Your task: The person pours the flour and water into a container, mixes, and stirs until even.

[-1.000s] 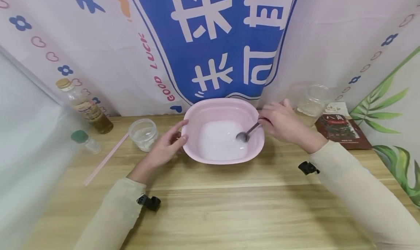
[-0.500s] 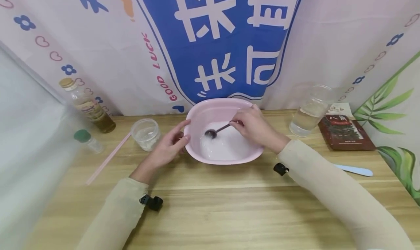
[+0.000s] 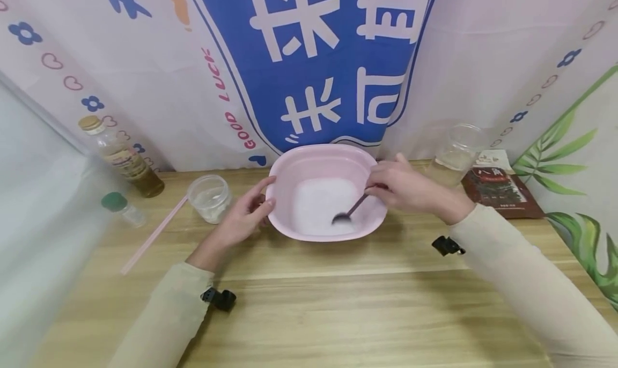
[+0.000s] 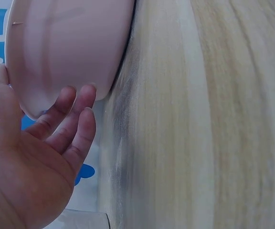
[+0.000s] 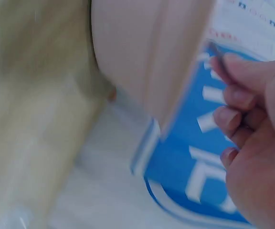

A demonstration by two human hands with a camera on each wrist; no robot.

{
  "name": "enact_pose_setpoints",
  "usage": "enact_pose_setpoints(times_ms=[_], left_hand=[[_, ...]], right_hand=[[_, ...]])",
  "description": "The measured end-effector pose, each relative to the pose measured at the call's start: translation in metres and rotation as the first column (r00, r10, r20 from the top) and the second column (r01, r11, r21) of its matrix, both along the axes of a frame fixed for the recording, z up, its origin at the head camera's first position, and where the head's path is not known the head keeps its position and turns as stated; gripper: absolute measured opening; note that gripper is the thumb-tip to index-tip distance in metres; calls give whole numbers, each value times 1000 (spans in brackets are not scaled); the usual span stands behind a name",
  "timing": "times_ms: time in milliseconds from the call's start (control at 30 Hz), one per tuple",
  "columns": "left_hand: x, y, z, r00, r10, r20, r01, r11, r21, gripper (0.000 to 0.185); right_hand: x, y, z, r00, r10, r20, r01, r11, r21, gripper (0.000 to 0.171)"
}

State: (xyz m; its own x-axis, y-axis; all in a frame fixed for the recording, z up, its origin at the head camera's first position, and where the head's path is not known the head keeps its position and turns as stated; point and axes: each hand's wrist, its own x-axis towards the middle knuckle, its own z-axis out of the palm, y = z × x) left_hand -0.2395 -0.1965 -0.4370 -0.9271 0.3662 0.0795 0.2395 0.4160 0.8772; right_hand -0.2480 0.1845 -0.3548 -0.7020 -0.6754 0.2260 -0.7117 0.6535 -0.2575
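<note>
The right hand (image 3: 407, 188) pinches a thin spoon (image 3: 348, 211) by its handle end, bowl dipped in the pink basin (image 3: 289, 164) mid-frame. The left hand (image 3: 243, 218), fingers loose, touches its rim. The spoon looks light and stiff.

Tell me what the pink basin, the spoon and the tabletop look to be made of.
Basin: probably plastic, matte pink, with smooth moulded rounded walls.
Spoon: likely metal, dark grey with a slight sheen and a thin handle.
Tabletop: wood or wood-look laminate, with pale grain lines; which one is unclear.
</note>
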Motion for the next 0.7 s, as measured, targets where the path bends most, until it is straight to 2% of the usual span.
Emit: enact_pose_setpoints(times_ms=[100,167,300,433,533,700], left_hand=[[0,1,-1,1000,-5,1,5,1000,2,59],[0,2,-2,1000,-12,-2,12,1000,5,59],[-2,4,-3,1000,-22,-10,22,1000,8,59],[-1,3,-2,1000,-16,-4,16,1000,5,59],[0,2,0,1000,-6,5,6,1000,-2,59],[1,-1,2,1000,2,14,-2,1000,-10,60]], right_hand=[[0,-18,-10,998,5,62,-3,999,-47,8],[-2,-30,-15,996,-40,74,44,997,-56,10],[-8,-39,-15,984,-179,-2,179,983,-29,13],[-12,-26,-9,955,-280,-103,284,958,34,13],[-10,-14,-6,946,-299,-122,307,951,48,14],[-3,-17,-10,958,-278,-72,279,960,9,13]])
